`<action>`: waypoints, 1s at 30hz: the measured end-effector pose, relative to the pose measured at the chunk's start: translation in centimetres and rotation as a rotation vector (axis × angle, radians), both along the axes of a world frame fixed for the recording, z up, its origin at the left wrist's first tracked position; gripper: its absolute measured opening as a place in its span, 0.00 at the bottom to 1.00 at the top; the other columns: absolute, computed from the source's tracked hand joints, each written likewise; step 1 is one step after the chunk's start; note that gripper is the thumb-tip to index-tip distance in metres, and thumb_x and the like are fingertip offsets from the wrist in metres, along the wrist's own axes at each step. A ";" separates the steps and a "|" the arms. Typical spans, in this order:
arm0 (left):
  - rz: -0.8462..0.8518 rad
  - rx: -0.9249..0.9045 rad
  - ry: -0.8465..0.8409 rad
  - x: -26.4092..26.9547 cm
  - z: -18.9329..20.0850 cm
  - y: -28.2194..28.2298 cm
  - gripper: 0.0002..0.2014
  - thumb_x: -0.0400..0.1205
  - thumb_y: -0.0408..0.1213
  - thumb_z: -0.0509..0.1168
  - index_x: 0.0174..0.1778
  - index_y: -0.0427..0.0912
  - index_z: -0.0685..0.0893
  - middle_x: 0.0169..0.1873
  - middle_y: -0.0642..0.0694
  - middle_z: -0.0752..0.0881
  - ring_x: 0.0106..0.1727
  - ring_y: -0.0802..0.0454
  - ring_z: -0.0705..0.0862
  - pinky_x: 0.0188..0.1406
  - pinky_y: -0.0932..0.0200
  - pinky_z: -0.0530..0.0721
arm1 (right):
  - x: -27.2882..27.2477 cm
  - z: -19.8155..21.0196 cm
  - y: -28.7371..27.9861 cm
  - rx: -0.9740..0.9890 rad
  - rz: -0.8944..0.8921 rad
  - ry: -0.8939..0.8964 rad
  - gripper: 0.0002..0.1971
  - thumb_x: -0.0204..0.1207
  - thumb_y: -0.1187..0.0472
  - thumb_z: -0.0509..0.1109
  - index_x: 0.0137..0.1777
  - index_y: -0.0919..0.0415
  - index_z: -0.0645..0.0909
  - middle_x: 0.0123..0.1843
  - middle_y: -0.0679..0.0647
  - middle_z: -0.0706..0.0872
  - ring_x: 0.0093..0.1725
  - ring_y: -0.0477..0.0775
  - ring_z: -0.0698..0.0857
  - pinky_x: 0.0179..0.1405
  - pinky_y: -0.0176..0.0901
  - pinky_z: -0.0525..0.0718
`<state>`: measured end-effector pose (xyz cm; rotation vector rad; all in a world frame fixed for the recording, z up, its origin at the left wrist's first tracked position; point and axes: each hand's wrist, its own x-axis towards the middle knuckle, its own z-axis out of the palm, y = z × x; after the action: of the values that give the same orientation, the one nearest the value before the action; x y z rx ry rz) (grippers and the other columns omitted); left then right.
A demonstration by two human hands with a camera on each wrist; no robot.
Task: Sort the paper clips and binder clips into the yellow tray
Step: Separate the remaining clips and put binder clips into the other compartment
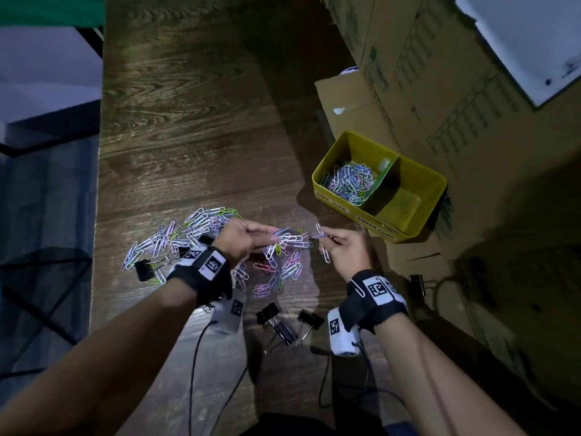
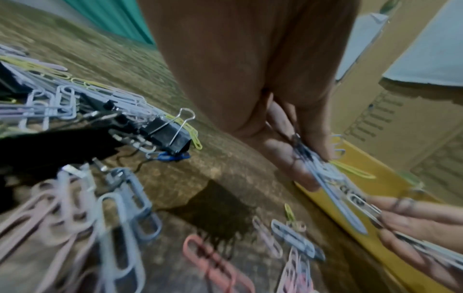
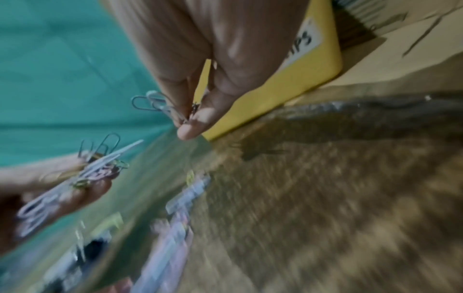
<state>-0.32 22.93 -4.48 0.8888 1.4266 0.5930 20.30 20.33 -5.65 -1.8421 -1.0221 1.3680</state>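
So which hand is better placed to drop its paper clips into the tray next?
Right. The right hand pinches paper clips beside the yellow tray; the left hand, holding a bunch, is farther away.

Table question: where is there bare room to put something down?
The far half of the wooden table is bare, between the paper clip pile and the table's far edge. Near the hands it is crowded with paper clips and binder clips. The yellow tray has one bare compartment.

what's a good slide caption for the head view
Both hands, left hand and right hand, pinch paper clips above the scattered pile, beside the half-filled yellow tray.
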 end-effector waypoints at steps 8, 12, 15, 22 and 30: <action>-0.088 0.109 -0.126 2.7 5.6 6.7 0.10 0.62 0.33 0.76 0.39 0.45 0.92 0.34 0.45 0.91 0.32 0.56 0.87 0.34 0.65 0.86 | 3.0 5.3 1.7 0.256 -0.249 0.155 0.14 0.70 0.75 0.73 0.55 0.65 0.85 0.45 0.57 0.89 0.33 0.41 0.87 0.42 0.33 0.86; -0.110 0.149 -0.093 7.5 7.2 10.4 0.08 0.70 0.24 0.74 0.42 0.37 0.88 0.30 0.47 0.91 0.31 0.58 0.87 0.36 0.67 0.86 | 5.1 7.7 4.0 0.340 -0.260 0.072 0.15 0.71 0.73 0.74 0.58 0.69 0.85 0.49 0.55 0.89 0.40 0.40 0.88 0.45 0.30 0.85; -0.123 0.181 0.020 11.2 7.1 12.0 0.08 0.72 0.25 0.73 0.46 0.34 0.88 0.33 0.45 0.90 0.27 0.60 0.86 0.28 0.69 0.84 | 6.5 8.9 6.2 0.333 -0.252 0.000 0.15 0.72 0.68 0.75 0.59 0.65 0.85 0.53 0.57 0.90 0.44 0.45 0.89 0.45 0.28 0.84; -0.502 0.255 0.386 12.9 4.0 13.0 0.09 0.77 0.41 0.68 0.52 0.50 0.89 0.48 0.46 0.90 0.50 0.47 0.87 0.53 0.50 0.87 | 6.9 9.0 11.3 0.252 -0.059 -0.266 0.14 0.75 0.66 0.71 0.61 0.63 0.84 0.58 0.55 0.88 0.46 0.42 0.82 0.31 0.16 0.75; -0.224 0.482 0.411 7.2 3.0 8.3 0.11 0.78 0.26 0.60 0.47 0.44 0.84 0.33 0.43 0.88 0.32 0.47 0.87 0.37 0.50 0.87 | 4.7 6.5 12.3 0.086 0.304 -0.507 0.20 0.78 0.59 0.70 0.69 0.59 0.78 0.70 0.58 0.80 0.68 0.57 0.79 0.66 0.42 0.76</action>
<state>6.89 31.23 -1.53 1.6046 1.5414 0.6166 24.96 32.64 0.88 -2.0810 -1.6465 1.0068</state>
